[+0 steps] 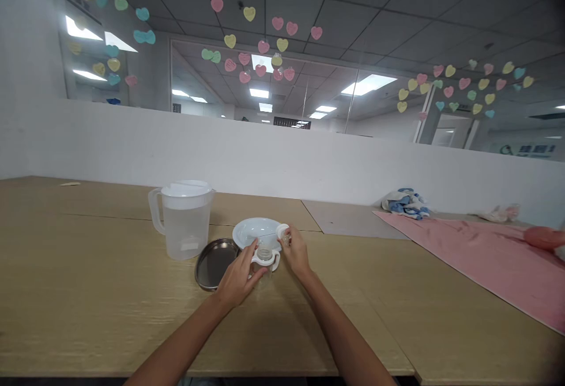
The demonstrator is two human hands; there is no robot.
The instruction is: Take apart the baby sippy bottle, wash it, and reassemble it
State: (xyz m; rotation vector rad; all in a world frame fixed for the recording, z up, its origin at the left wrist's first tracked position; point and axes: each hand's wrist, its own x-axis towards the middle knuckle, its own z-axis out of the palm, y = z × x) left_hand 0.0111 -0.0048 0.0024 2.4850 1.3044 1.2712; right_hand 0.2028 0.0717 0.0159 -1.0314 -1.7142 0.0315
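My left hand (241, 274) is wrapped around the left side of a small clear glass jar (264, 253) with a white collar and a white side handle. The jar's mouth is uncovered and faces up. Between the fingers and thumb of my right hand (295, 250) is a white round lid (282, 232), raised a little above and to the right of the jar. A thin line runs leftward from the lid across the bowl; what it is I cannot make out. Just behind both hands lies a white oval bowl (247, 228). A round metal tray (215, 262) sits left of my left hand.
A translucent lidded pitcher (187, 221) stands behind the metal tray, on the wooden table (110, 292). To the right are a pink cloth (481, 250), a crumpled blue-and-white cloth (405, 203) and a reddish object (544, 238). A white wall (273, 162) with glass above it borders the table.
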